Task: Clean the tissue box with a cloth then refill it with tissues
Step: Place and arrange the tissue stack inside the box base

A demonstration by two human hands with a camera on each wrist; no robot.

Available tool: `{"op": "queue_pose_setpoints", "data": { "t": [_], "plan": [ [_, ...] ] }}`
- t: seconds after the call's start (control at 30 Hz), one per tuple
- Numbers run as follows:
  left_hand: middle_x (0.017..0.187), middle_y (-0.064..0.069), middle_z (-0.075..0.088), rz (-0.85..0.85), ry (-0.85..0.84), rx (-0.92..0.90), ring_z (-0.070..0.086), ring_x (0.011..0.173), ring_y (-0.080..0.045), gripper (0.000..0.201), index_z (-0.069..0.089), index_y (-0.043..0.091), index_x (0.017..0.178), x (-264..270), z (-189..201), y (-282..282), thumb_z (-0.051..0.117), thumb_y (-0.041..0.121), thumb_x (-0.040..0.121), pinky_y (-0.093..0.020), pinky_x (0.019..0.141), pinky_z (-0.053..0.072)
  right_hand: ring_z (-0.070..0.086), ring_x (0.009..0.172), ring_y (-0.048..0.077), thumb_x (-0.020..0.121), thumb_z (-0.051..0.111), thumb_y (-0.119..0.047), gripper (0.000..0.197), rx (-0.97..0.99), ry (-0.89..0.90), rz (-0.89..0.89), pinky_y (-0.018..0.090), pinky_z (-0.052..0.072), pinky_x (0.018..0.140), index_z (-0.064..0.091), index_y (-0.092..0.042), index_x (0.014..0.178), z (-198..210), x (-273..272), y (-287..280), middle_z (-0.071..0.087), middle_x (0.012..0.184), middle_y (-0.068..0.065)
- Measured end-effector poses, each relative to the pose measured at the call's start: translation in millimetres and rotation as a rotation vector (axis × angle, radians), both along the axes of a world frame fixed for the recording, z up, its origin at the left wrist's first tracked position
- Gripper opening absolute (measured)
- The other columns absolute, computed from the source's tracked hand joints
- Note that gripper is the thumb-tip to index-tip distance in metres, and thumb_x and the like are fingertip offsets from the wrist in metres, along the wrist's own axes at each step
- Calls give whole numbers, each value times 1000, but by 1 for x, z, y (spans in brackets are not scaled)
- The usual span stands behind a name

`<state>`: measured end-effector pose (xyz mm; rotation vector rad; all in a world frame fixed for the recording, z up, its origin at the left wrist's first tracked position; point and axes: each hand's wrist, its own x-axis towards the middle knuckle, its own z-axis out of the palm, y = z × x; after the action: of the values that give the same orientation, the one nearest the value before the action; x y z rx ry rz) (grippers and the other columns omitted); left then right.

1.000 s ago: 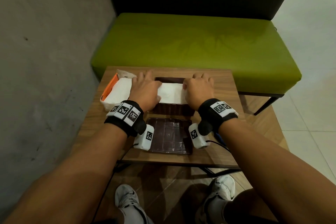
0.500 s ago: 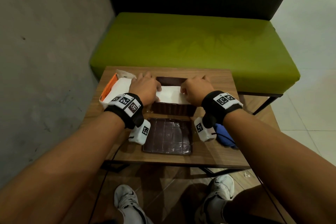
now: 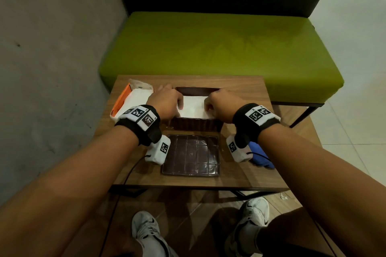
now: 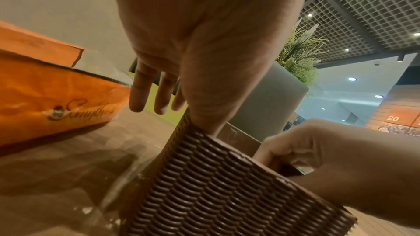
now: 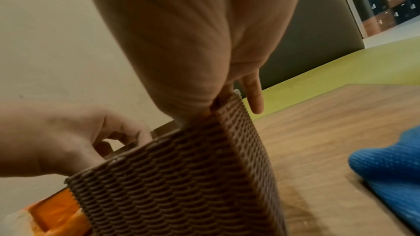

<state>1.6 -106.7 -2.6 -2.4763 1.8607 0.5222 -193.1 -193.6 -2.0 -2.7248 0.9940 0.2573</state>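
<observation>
The brown woven tissue box [image 3: 196, 124] stands open-topped in the middle of the wooden table [image 3: 240, 89], with a white tissue stack [image 3: 193, 106] sitting in its mouth. My left hand [image 3: 167, 102] grips the stack's left end, thumb inside the box and three fingers [image 4: 156, 92] hanging straight outside its wall [image 4: 216, 186]. My right hand [image 3: 221, 104] curls over the stack's right end; one finger [image 5: 254, 96] lies outside the box corner [image 5: 181, 177]. The blue cloth [image 3: 260, 155] lies on the table at the right, under my right wrist.
The box's dark lid [image 3: 191, 155] lies flat in front of the box. An orange and white tissue pack [image 3: 133, 100] sits at the table's left. A green bench [image 3: 219, 48] stands behind the table, a grey wall on the left.
Both hands went from lying flat on the tissues to curling over the stack's ends. My view has pulled back a little, baring the blue cloth.
</observation>
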Motion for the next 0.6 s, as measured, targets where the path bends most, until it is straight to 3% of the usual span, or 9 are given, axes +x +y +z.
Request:
{"op": "queue_pose_setpoints", "data": {
  "t": [0.1, 0.2, 0.27, 0.37, 0.5, 0.57, 0.6],
  "plan": [
    [140, -7, 50, -15, -36, -8, 44, 135, -35, 50, 73, 32, 125, 3, 0, -1, 93, 30, 80, -43, 98, 45, 63, 103, 34, 99, 59, -6, 23, -75, -67, -7, 42, 52, 82, 68, -14, 119, 1, -2, -3, 59, 124, 10],
    [145, -8, 53, 2, -49, 55, 44, 141, -35, 57, 70, 35, 137, 3, -4, -3, 91, 29, 84, -48, 107, 46, 63, 109, 33, 102, 56, -13, 23, -85, 30, 42, 40, 50, 83, 68, -17, 122, -2, 0, -4, 62, 127, 10],
    [144, -7, 56, 18, -42, 72, 47, 140, -33, 58, 71, 34, 137, 2, -5, -7, 91, 26, 84, -45, 104, 47, 62, 113, 33, 104, 55, -14, 24, -90, 95, 74, 38, 44, 81, 68, -17, 124, -2, 1, -4, 63, 128, 10],
    [138, -3, 64, 33, -9, 71, 58, 132, -29, 56, 73, 31, 134, 2, -7, -10, 92, 20, 82, -38, 91, 48, 61, 118, 34, 104, 53, -12, 28, -59, 123, 74, 40, 48, 83, 68, -15, 128, -1, 5, -5, 61, 132, 11],
    [137, -3, 68, 25, 27, 57, 62, 128, -28, 56, 73, 27, 135, 2, -8, -8, 91, 19, 83, -37, 94, 50, 61, 118, 34, 103, 55, -9, 28, -33, 105, 62, 37, 45, 81, 68, -14, 127, -2, 4, -7, 62, 130, 11],
    [135, -5, 70, 37, 95, 38, 69, 115, -27, 53, 73, 24, 136, 4, -7, -4, 89, 20, 86, -37, 95, 55, 63, 114, 34, 100, 57, -5, 26, 7, 64, 45, 35, 46, 81, 71, -13, 121, -1, 2, -6, 65, 124, 11],
    [131, -7, 73, 42, 152, 28, 74, 101, -26, 50, 74, 22, 135, 6, -6, -1, 89, 21, 87, -36, 92, 58, 65, 112, 34, 98, 58, -3, 26, 28, 37, 31, 37, 50, 82, 73, -13, 117, -1, 1, -4, 68, 121, 11]
  ]
}}
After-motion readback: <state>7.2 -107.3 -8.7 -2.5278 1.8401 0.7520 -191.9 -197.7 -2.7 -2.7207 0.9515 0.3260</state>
